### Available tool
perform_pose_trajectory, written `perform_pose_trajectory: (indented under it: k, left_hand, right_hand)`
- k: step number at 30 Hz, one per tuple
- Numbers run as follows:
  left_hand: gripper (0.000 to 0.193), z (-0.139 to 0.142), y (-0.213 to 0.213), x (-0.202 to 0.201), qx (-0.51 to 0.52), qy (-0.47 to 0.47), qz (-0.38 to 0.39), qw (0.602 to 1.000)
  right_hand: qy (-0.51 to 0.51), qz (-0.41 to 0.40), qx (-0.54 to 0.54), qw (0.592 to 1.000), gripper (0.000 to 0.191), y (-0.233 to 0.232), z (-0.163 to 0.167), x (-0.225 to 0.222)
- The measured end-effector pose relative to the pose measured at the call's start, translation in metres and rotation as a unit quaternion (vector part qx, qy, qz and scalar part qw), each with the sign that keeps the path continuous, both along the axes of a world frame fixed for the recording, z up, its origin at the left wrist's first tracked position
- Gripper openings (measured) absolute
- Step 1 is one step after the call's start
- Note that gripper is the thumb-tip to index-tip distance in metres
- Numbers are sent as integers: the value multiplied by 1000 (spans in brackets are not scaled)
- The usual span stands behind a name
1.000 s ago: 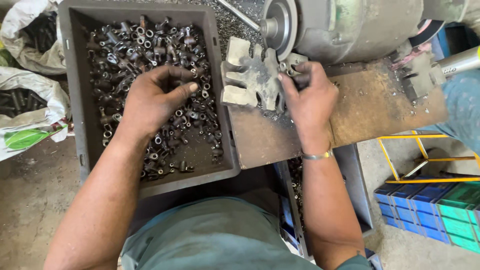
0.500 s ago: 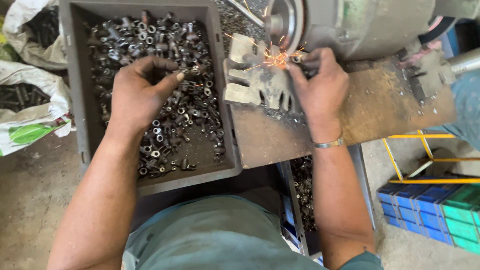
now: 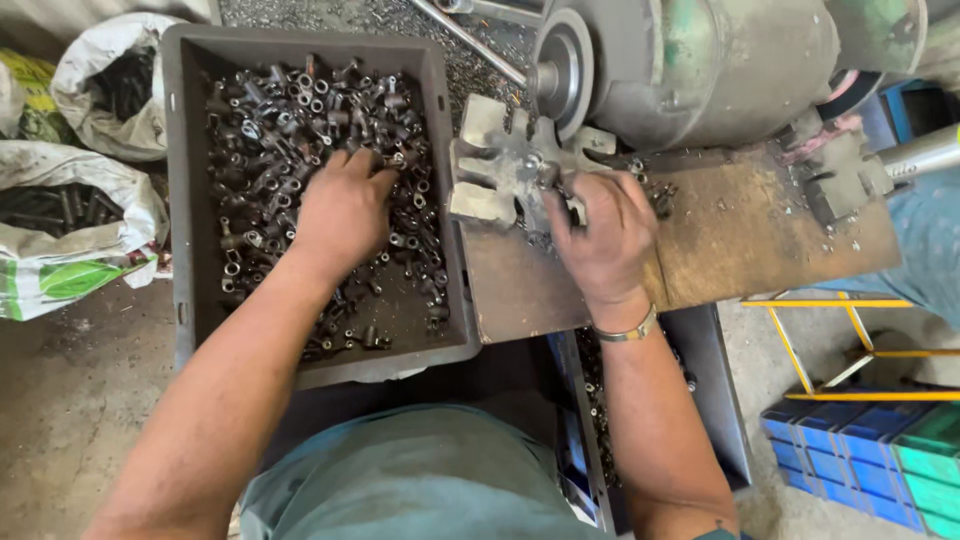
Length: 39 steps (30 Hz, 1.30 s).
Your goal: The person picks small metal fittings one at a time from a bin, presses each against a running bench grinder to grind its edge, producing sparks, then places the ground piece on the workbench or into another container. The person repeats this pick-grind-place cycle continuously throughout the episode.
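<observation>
A grey plastic bin (image 3: 190, 300) holds several small dark metal parts (image 3: 270, 120). My left hand (image 3: 343, 210) lies palm down among them, fingers curled into the pile; what it grips is hidden. My right hand (image 3: 600, 235) rests on a rusty metal bench plate (image 3: 760, 240), fingers pinched on a small metal part (image 3: 548, 175) beside a notched steel fixture (image 3: 490, 165). Just behind stands the grinding wheel (image 3: 562, 70) of a grey bench motor (image 3: 700, 60).
White sacks (image 3: 70, 215) of dark metal pieces lie at the left. Below the bench a second bin (image 3: 715, 400) holds more parts. A yellow frame (image 3: 850, 330) and blue-green crates (image 3: 870, 460) stand at the right. A person's blue sleeve (image 3: 925, 250) is at the far right.
Sparks flew at the wheel half a second ago; none show now. My right hand has drawn back from the wheel. My left hand has dug its fingers deeper into the parts.
</observation>
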State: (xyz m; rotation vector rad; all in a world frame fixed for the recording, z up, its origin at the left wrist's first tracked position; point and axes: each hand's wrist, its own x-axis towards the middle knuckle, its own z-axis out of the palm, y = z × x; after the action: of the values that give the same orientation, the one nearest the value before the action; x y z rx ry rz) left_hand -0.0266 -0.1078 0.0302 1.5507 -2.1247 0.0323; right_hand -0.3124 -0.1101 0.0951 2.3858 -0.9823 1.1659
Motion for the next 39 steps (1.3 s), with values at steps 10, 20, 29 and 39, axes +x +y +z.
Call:
perform_pose_trajectory:
  k: [10, 20, 29, 39]
  left_hand:
    - [19, 8, -4, -13, 9, -14, 11, 1000]
    - [33, 25, 0, 4, -17, 395, -67, 916]
    - [20, 15, 7, -7, 247, 710, -182, 634]
    - [41, 13, 8, 15, 29, 263, 76, 961]
  right_hand:
    - [-2, -140, -7, 990, 32, 16, 1, -34]
    - [-72, -21, 119, 990, 31, 33, 7, 40]
    - [-33, 46, 164, 985, 39, 34, 13, 92]
    - [-70, -167, 176, 968, 41, 2, 5, 4]
